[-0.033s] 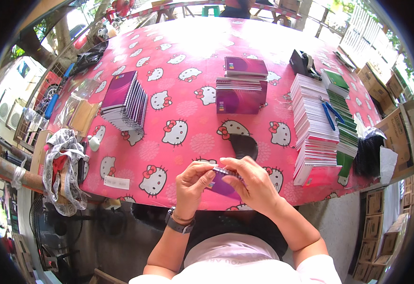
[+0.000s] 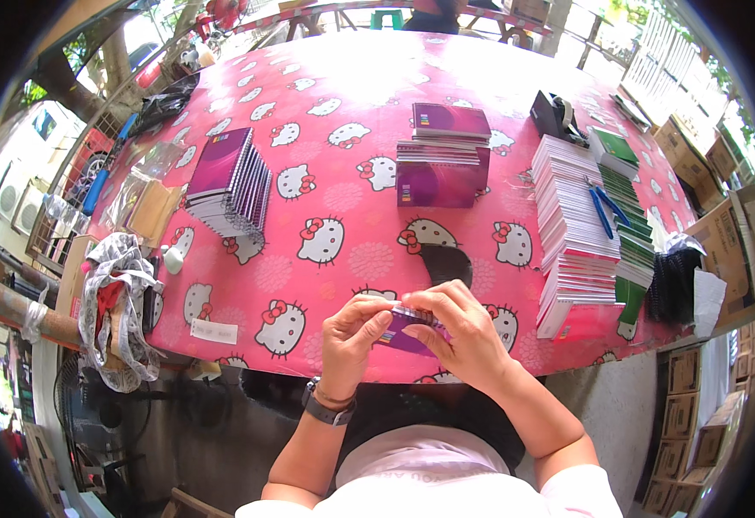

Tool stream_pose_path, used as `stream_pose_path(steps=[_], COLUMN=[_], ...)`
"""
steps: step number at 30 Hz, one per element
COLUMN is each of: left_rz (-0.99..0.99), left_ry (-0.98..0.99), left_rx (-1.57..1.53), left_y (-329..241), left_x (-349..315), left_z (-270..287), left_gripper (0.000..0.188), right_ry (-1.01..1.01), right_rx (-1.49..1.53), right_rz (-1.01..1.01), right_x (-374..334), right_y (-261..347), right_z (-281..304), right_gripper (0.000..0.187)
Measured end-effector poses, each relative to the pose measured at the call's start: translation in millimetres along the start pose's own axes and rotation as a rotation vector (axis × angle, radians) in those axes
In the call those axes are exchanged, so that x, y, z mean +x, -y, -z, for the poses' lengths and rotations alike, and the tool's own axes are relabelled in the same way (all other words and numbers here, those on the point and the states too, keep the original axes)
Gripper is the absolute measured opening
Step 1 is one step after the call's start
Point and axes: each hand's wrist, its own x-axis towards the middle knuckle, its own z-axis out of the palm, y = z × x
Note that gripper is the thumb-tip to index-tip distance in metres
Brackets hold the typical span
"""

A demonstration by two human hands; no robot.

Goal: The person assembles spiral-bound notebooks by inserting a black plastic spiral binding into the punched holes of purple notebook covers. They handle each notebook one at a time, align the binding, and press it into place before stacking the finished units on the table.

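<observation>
A: Hands?
B: Left hand (image 2: pixel 356 332) narrow, pinching a purple notebook (image 2: pixel 407 339) at one end of its spiral binding (image 2: pixel 402 312); right hand (image 2: pixel 464 326) curled over the other, thumb below. All at the near table edge (image 2: pixel 352 367)
A: Why both ends?
B: Likely to steady the coil; exact contact hidden
A: Blue pliers (image 2: pixel 604 212)?
B: On the white-edged stack (image 2: pixel 572 229), right, probably for easy reach

Notebook (image 2: pixel 408 337) at table (image 2: pixel 326 281) near edge, between left hand (image 2: pixel 353 335) and right hand (image 2: pixel 462 326). Beyond: left stack (image 2: pixel 227 186), middle stack (image 2: pixel 440 177). Right: booklet row (image 2: pixel 572 229), pliers (image 2: pixel 604 210) on top, box (image 2: pixel 553 116) behind.
</observation>
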Motion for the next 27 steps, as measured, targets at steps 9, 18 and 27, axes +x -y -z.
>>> stream_pose_path(steps=[9,18,27], left_rz=[-0.042,-0.209,-0.311], left_ry=[-0.048,-0.026,-0.051], left_rx=[0.142,0.321,0.452], left_y=[-4.4,-3.4,-8.7], left_x=[-15.0,-11.3,-9.0], left_z=[0.2,0.2,-12.6], left_gripper=[0.013,0.013,0.013], right_ry=[-0.011,-0.011,-0.061], right_rx=[-0.047,0.014,0.074], right_rz=[0.007,0.044,-0.053], right_x=[0.2,1.5,-2.8], right_y=[14.1,10.0,4.3], right_z=[-10.9,-13.4,-9.6], right_gripper=[0.025,0.023,0.024])
